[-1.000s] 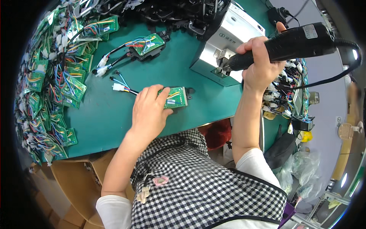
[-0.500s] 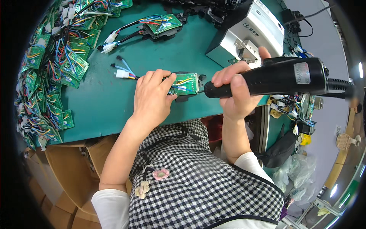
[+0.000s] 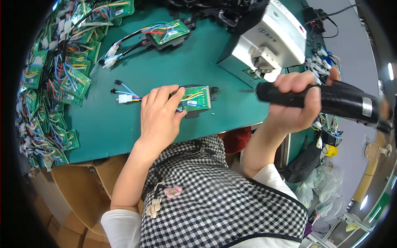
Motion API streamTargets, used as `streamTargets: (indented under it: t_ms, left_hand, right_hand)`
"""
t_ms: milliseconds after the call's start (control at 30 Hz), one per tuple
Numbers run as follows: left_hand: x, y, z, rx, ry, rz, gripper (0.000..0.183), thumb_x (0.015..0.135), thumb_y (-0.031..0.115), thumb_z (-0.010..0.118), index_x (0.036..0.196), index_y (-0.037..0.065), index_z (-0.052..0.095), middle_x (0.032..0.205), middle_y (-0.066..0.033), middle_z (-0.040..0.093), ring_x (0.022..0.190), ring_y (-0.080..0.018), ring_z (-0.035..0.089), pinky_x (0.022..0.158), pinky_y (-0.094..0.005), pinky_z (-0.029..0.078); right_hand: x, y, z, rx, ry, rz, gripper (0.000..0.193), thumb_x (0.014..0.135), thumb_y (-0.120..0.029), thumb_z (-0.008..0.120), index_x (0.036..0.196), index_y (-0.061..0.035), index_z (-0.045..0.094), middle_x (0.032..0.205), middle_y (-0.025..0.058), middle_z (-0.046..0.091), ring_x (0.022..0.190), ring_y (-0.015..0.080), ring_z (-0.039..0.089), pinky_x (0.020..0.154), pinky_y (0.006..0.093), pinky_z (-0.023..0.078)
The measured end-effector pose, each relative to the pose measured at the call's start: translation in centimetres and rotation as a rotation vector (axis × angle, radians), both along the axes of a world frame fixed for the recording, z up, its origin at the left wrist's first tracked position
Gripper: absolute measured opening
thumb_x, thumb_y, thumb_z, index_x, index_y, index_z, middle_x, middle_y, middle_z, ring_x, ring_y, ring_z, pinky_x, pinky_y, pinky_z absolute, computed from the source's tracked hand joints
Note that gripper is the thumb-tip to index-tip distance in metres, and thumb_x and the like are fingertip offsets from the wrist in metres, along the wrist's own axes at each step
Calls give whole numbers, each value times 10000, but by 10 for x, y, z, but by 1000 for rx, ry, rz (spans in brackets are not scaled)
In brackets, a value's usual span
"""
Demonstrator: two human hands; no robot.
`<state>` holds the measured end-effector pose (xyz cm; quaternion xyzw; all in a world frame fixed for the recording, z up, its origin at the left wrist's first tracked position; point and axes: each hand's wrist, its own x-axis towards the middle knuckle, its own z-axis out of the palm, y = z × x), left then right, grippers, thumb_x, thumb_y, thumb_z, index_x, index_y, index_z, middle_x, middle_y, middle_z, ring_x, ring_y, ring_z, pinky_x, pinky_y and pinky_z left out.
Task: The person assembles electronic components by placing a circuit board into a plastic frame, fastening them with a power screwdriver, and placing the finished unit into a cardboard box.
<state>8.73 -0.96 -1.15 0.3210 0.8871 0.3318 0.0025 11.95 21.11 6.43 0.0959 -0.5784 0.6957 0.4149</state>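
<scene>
My left hand (image 3: 159, 113) presses on the left end of a green circuit board (image 3: 199, 99), its thumb and fingers gripping the edge. Under the board, a black plastic housing (image 3: 192, 115) shows at the edges. Wires with a white connector (image 3: 125, 98) run out to the left of that hand. My right hand (image 3: 295, 103) is wrapped round a black electric screwdriver (image 3: 345, 99), held nearly level to the right of the board. Its thin bit (image 3: 248, 90) points left, apart from the board. A tiny light-coloured piece (image 3: 213, 113) lies beside the housing.
A silver box-shaped screw feeder (image 3: 285, 33) stands at the back right. Another wired board on a black housing (image 3: 171, 34) lies further back. Many wired green boards (image 3: 76, 84) are heaped along the left. Cardboard boxes (image 3: 78, 190) stand below the green table (image 3: 111, 136).
My right hand has drawn the screwdriver right, away from the board. My left hand stays on the board, which sits slightly lower and further left in view.
</scene>
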Motion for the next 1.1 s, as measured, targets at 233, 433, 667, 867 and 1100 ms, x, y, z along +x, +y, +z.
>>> streamTargets:
  t_ms: [233, 433, 667, 867, 1100]
  left_hand:
    - [-1, -4, -1, -17, -54, 15, 540, 600, -3, 732, 1116, 39, 576, 1105, -81, 560, 1002, -267, 517, 836, -369, 388]
    - [-1, -6, -3, -12, -54, 16, 554, 615, 8, 728, 1142, 39, 559, 1083, -83, 554, 975, -263, 511, 832, -369, 388]
    - [-3, -4, -3, -35, -28, 15, 509, 655, 53, 721, 1139, 37, 564, 1072, -69, 547, 965, -250, 499, 848, -366, 382]
    - [-2, -2, -3, -25, -29, 6, 509, 648, 45, 723, 1134, 37, 569, 1075, -73, 547, 969, -247, 500, 830, -364, 383]
    - [0, -3, -2, -25, -64, 4, 524, 628, 33, 723, 1129, 33, 571, 1082, -79, 546, 967, -252, 501, 825, -363, 383]
  right_hand:
    - [-39, 20, 7, 263, 36, -228, 625, 769, -7, 542, 1299, 66, 219, 613, 106, 550, 503, 181, 546, 552, 309, 497]
    - [-37, 11, 12, 81, -134, 2, 638, 762, -28, 601, 1301, 52, 268, 621, 83, 536, 501, 176, 537, 525, 297, 475]
    - [5, -46, -21, -116, -74, 18, 750, 786, -76, 580, 1364, 18, 112, 639, 107, 545, 519, 173, 536, 545, 313, 488]
    - [-2, -52, -31, 34, -223, 42, 711, 797, -120, 566, 1368, -14, 156, 644, 109, 507, 510, 187, 502, 515, 355, 470]
    - [-7, -52, -36, 14, -298, 65, 714, 793, -107, 576, 1359, 9, 156, 624, 112, 500, 507, 186, 502, 515, 351, 468]
